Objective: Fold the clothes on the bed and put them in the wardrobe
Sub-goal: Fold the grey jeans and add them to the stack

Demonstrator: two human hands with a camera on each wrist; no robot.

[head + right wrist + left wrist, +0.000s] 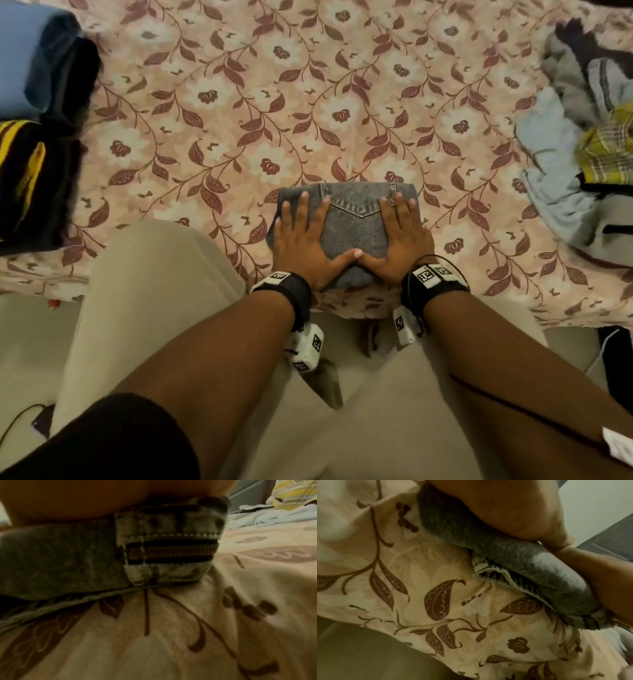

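At the near edge of the bed (pixel 342 85), dead centre: folded grey jeans (pixel 354 222), compact square bundle, back pocket facing up, lying on the floral sheet.

Left hand (pixel 301 240) flat on the left half of the jeans, fingers straight and spread, palm down, pressing. Right hand (pixel 399 236) same on the right half, fingers spread, palm down. Thumbs angle inward and the tips touch near the jeans' near edge. Neither hand grips anything.

Left wrist view: palm (pixel 513 507) sits on top of the bundle (pixel 530 563), layered fold and a stitched hem visible below it, sheet (pixel 419 574) underneath. Right wrist view: hand (pixel 85 497) on top of the jeans (pixel 68 561), waistband end with seam stitching showing, blurred.

Left of the jeans, well apart, at the bed's left edge: stack of folded clothes (pixel 37 68), blue on top, dark ones beside it, plus a black item with yellow stripes (pixel 20 171).

Right of the jeans, well apart: loose pile of clothes (pixel 582 137), grey, light blue and a yellow plaid piece, unfolded.

Both wrists carry black straps with white marker blocks (pixel 428 275).
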